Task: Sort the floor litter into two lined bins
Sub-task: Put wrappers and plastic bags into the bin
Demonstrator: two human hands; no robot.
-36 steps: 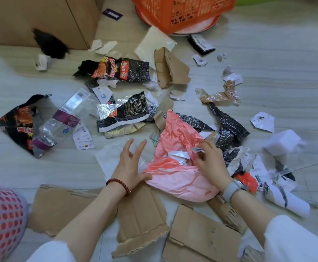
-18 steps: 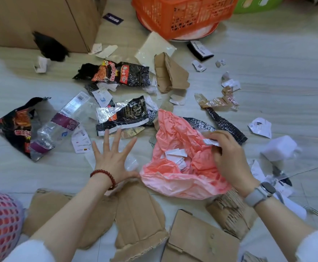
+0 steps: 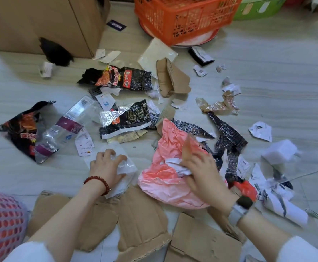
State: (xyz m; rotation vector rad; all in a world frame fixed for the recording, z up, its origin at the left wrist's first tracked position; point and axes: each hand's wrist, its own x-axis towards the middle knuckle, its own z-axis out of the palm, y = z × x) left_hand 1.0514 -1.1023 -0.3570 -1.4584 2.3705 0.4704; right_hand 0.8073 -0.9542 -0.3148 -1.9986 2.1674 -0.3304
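Litter covers the pale floor: black snack wrappers point(image 3: 124, 78), a clear plastic package point(image 3: 67, 127), torn cardboard point(image 3: 141, 220), white paper scraps point(image 3: 260, 130). A crumpled pink plastic bag point(image 3: 165, 178) lies in the middle. My left hand point(image 3: 106, 166), with a red bead bracelet, has its fingers curled on a thin clear plastic sheet point(image 3: 125, 168) on the floor. My right hand point(image 3: 201, 171), blurred, grips white paper scraps point(image 3: 182, 168) lying on the pink bag. A pink mesh bin point(image 3: 1, 222) sits at the lower left. An orange basket point(image 3: 184, 14) stands at the top.
A large cardboard box point(image 3: 41, 21) stands at the top left with a black bag point(image 3: 55, 52) at its corner. A green bin point(image 3: 258, 7) is beyond the orange basket. A white foam block point(image 3: 281, 152) and crumpled paper point(image 3: 279, 201) lie to the right.
My left hand went from flat and spread to curled, gathering the clear plastic sheet. My right hand moved down onto the pink bag and closed on the white paper scraps.
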